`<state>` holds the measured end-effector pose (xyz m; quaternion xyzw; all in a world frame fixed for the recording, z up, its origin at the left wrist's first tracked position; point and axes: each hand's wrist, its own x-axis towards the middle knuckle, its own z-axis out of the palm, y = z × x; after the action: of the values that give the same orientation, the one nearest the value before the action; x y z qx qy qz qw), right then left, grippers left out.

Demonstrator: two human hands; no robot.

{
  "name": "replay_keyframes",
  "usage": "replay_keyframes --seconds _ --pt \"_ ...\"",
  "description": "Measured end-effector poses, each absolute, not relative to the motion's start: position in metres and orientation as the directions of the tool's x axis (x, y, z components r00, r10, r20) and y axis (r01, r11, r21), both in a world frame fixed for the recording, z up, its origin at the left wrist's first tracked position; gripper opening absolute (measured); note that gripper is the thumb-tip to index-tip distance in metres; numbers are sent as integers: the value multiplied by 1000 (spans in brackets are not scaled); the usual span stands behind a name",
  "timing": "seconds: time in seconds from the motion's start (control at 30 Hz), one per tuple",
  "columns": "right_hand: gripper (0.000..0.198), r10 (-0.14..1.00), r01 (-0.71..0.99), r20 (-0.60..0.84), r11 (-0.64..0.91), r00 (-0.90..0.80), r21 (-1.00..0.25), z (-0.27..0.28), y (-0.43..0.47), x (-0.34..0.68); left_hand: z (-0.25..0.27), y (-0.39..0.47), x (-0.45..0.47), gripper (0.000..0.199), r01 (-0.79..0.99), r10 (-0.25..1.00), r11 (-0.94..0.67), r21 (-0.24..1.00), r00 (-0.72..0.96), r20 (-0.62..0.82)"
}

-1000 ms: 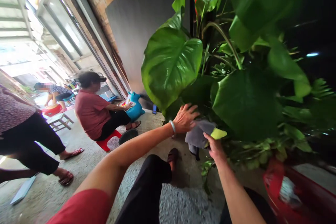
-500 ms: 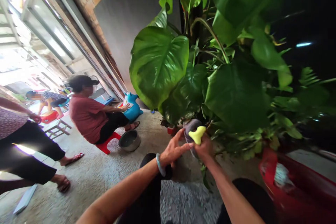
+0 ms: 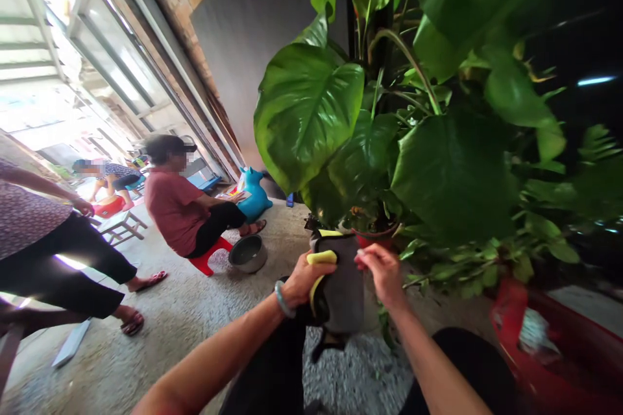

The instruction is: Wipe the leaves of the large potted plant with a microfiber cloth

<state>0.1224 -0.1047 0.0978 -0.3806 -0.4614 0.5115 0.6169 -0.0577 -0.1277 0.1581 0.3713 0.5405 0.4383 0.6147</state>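
Observation:
My left hand, with a pale bangle on its wrist, grips a grey cloth piece by its left side. The cloth has dark edging, and a rounded yellow part sticks out by my left thumb. More yellow shows along its top and left edges. Its exact kind is unclear. At the cloth's upper right edge is my right hand, fingers pinched together. Whether those fingertips hold the edge or something tiny is too small to tell. The cloth hangs above the floor between my knees.
A large leafy plant in a red pot rises ahead. A red bag is at the right. To the left, a person sits by a metal basin, a blue animal toy and another person standing.
The grey cloth has turned from a bunched shape to a flat, upright spread. My right hand has left the yellow part and drawn to the right edge; my left hand now grips the left side.

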Motion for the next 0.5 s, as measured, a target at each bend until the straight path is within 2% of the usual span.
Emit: replay_keyframes --seconds 0.07,0.17,0.33,0.5 --pt "30 993 -411 -5 44 118 -911 95 -80 122 181 -137 -78 47 -58 949 314 948 58 -311" --pt "41 990 -501 -112 -54 86 -864 93 -43 106 217 -132 -99 46 -7 979 201 980 -21 -201" --pt "48 997 -559 -74 -53 14 -827 104 -3 64 266 -90 -104 44 48 992 -2 999 -129 8" --pt "49 999 -559 11 39 54 -828 106 17 51 295 -39 -95 37 69 903 -397 915 -146 403"
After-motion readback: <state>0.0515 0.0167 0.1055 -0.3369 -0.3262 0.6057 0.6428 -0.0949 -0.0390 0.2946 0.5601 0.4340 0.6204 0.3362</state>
